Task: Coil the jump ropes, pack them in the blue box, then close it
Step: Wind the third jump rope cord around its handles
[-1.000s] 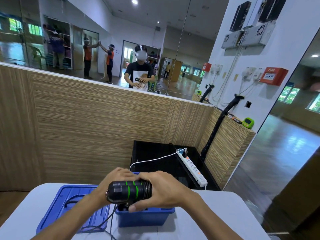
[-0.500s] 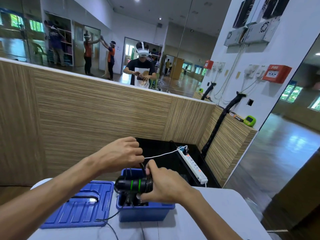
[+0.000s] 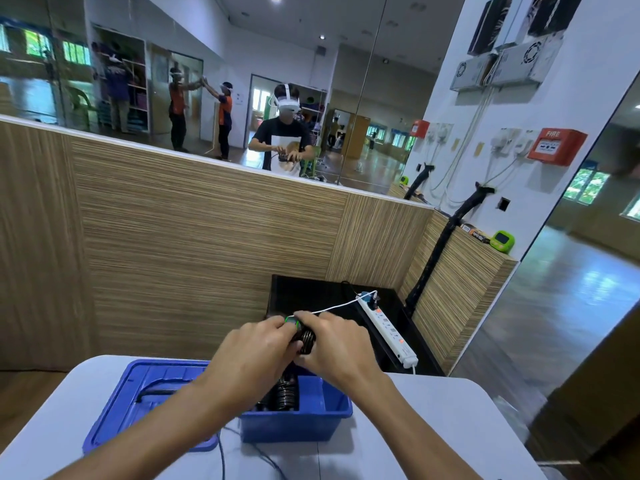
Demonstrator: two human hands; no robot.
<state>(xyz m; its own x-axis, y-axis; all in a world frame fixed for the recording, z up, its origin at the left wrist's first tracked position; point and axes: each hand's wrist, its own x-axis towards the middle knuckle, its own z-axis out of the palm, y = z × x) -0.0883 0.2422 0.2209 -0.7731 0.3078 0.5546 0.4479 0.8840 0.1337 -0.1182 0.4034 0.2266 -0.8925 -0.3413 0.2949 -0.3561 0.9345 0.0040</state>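
Jump rope (image 3: 304,336) gripped between both hands, left hand (image 3: 258,348) and right hand (image 3: 337,344), above blue box (image 3: 311,424).

Black jump rope (image 3: 304,337) coiled, lower centre, above open blue box (image 3: 294,422); lid (image 3: 138,403) lying left.

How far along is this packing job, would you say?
Partway. Done: coiled ropes already sit in the blue box. In hand: the left hand and right hand grip a black jump rope with green-banded handles above it, cord trailing onto the table. Left: pack it, then fit the lid lying beside the box.
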